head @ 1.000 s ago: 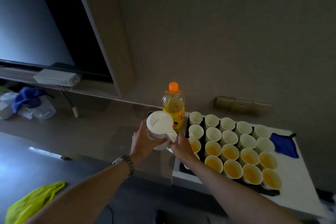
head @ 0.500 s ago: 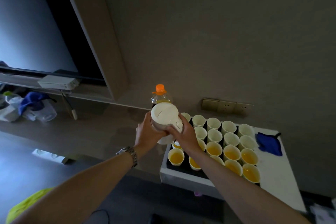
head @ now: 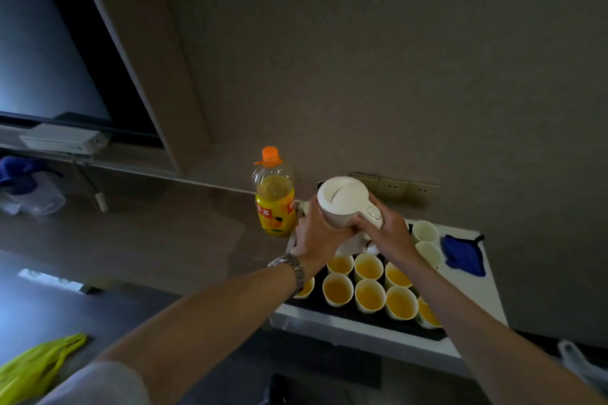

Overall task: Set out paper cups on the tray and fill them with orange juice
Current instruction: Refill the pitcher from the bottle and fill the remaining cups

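- I am holding a white lidded plastic jug (head: 345, 200) with both hands above the far part of the black tray (head: 362, 317), so the step in hand is filling, not setting out.
- My right hand (head: 383, 233) is curling round the jug's handle, fingers closed on it; my left hand (head: 317, 233) is cupping the jug's body from the side, fingers wrapped round it.
- The jug is tilting only slightly, lid towards me; I cannot tell whether juice is running, since its spout side and the cups beneath are hidden behind it and my hands.
- The near white paper cups (head: 370, 294) on the tray are showing orange juice inside; two empty white paper cups (head: 425, 232) at the far right corner are showing pale, dry bottoms.
- By my reckoning the task is well past halfway, with the far rows left.
- The next move is calling for lining the spout over an empty far cup and tipping slowly, as the cups are standing nearly rim to rim.
- The clear plastic orange-juice bottle with the orange cap (head: 274, 200) is standing on the brown surface (head: 148, 237), just beside the tray's left corner.
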A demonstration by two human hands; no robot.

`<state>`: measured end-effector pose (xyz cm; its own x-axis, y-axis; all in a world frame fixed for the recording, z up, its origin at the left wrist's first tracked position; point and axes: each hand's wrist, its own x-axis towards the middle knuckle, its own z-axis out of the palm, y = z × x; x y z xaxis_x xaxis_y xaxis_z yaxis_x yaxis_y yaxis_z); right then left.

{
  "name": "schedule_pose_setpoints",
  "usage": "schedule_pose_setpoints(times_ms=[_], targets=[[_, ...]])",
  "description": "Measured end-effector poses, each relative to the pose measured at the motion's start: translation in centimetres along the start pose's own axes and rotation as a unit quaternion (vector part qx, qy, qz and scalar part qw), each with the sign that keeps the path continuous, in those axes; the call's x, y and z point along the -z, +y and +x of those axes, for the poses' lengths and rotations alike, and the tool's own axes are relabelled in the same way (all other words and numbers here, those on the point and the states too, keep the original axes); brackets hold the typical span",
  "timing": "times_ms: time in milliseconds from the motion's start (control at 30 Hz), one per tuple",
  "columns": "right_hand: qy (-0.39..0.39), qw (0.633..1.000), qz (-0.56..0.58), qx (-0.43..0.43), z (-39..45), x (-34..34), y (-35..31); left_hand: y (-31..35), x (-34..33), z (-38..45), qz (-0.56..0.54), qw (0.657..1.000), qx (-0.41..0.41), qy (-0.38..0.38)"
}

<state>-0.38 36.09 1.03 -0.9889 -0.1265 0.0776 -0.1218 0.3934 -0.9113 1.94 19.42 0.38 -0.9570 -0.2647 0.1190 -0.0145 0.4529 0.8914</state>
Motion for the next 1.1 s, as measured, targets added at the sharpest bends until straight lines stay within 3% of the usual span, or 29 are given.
schedule_pose_setpoints(times_ms=[433, 1100], targets=[[-0.022, 0.997, -0.055, -0.051, 2.6, 5.0, 1.9, 0.9, -6.2, 1.2, -0.063, 0.996, 0.062, -0.02], [-0.052, 0.991, -0.114, -0.042, 3.4, 4.6, 0.9, -0.1, -7.0, 1.0, -0.076, 0.986, 0.149, -0.027]])
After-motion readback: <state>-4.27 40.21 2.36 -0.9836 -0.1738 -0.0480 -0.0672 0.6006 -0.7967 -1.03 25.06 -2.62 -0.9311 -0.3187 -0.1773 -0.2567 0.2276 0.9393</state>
